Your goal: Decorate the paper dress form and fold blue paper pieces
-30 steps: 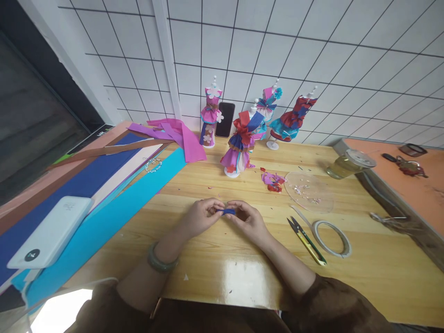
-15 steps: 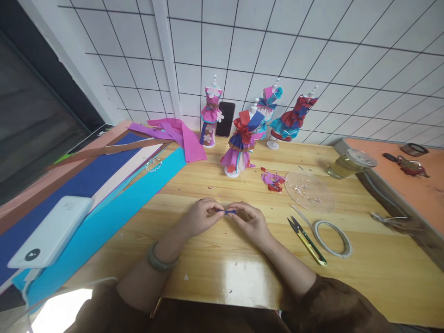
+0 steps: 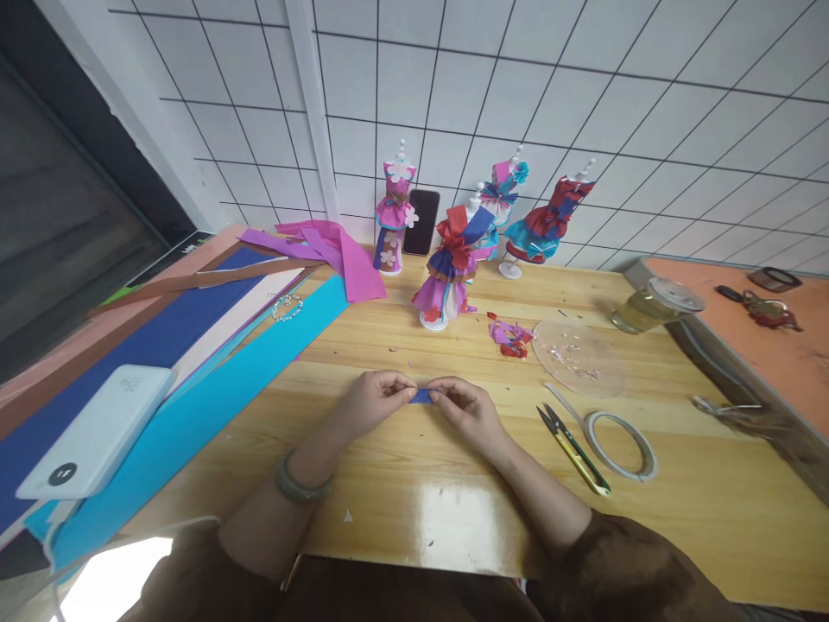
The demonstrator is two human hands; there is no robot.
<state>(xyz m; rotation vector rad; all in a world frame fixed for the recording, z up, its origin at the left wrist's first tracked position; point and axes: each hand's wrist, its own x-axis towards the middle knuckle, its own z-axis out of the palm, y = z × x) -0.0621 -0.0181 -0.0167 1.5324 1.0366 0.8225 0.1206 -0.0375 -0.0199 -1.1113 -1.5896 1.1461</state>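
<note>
A small piece of blue paper [image 3: 423, 396] is stretched between my two hands, just above the wooden table [image 3: 389, 484]. My left hand [image 3: 382, 397] pinches its left end between thumb and fingers. The right end is pinched by my right hand [image 3: 463, 406]. Beyond my hands stands a small dress form [image 3: 446, 276] dressed in red, blue and pink paper. Right of my right hand lie thread snips [image 3: 573, 449] with a green and yellow handle, beside a roll of white tape [image 3: 622, 445].
More dressed forms stand by the tiled wall, near a black phone [image 3: 420, 223]. Coloured paper strips [image 3: 259, 345] and a white power bank [image 3: 97, 432] cover the left side. Paper scraps [image 3: 511, 337], a clear plate [image 3: 579, 358] and a lidded glass [image 3: 654, 305] sit on the right.
The blue paper, seen as a thin dark strip before, now shows a wider flat face. My fingers have shifted slightly on its ends; the other objects remain where they were.
</note>
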